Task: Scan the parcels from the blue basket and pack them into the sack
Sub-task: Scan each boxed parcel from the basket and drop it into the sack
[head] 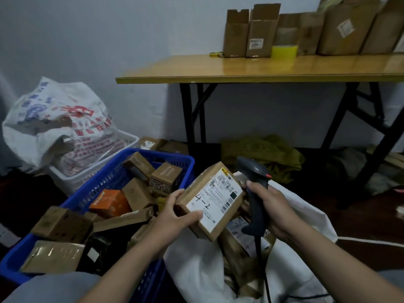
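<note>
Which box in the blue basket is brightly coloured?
The orange box, near the middle of the blue basket, just left of the left hand; the boxes around it are brown cardboard.

A parcel-sorting back room: cartons (261, 36) and tape (284, 51) on a table (240, 68) at 1 o'clock, a parcel-filled basket (102, 180) at 8, a printed bag (59, 119) at 10.

Basket (168, 154) to my left, sack (192, 265) to my right.
My left hand (175, 213) holds a parcel (211, 200) over the sack's mouth, with the scanner (254, 193) in my right hand (271, 206) just right of it. Behind the basket, a stuffed bag (54, 119) sits in a second basket (72, 178). Ahead, boxes (262, 33) line the table (240, 71).
</note>
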